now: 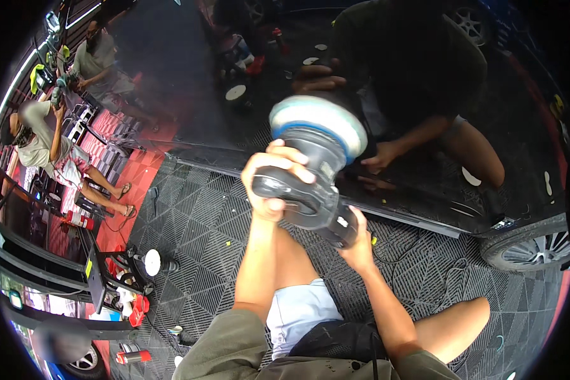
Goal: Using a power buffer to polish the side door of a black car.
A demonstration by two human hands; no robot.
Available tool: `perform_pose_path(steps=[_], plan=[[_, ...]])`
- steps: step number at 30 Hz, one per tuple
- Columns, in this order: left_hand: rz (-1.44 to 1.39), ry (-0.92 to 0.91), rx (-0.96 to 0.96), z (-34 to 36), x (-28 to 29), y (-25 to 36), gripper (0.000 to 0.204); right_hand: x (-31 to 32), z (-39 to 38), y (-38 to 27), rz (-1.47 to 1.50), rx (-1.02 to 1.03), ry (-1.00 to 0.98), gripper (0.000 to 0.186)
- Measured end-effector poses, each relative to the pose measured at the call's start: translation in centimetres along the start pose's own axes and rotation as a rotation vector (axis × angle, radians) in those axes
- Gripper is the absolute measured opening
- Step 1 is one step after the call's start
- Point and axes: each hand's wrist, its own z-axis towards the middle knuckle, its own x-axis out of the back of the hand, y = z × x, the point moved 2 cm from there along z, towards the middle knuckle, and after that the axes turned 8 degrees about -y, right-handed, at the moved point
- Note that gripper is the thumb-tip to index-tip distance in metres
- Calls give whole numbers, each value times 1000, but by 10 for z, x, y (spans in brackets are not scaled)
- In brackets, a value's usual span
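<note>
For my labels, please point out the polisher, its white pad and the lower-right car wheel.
Polisher point(326, 197): head view, black body.
White pad point(316, 112): head view, outer side.
Car wheel point(541, 248): head view, spoked rim.

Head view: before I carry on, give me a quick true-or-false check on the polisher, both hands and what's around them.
1. The left hand grips the black polisher nearer the polishing pad than the right hand does. True.
2. The right hand is off the polisher. False: it is wrapped around the polisher's rear end.
3. The polishing pad is solid red. False: it is whitish, with a blue band behind it.
4. The car's side panel is dark and glossy, showing reflections. True.
5. A spoked wheel shows at the right of the picture. True.
</note>
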Motion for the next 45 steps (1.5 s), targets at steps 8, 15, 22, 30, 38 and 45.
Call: perform_pose_path(steps=[8, 15, 22, 30, 38, 45], plan=[[43, 97, 94, -54, 63, -22, 68, -32, 13, 9, -9, -40, -52, 88], [93, 161, 127, -67, 8, -26, 69, 2, -11, 33, -32, -47, -7, 81], [139, -123, 103, -54, -77, -20, 65, 60, -46, 45, -20, -164, 42, 73], [70, -194, 80, -45, -157, -15, 53, 120, -78, 61, -18, -128, 34, 80], [139, -335, 85, -32, -218, -7, 48, 148, -102, 77, -5, -92, 106, 86], [221, -459, 68, -25, -270, -1, 52, 177, -122, 86, 91, -178, 93, 84]])
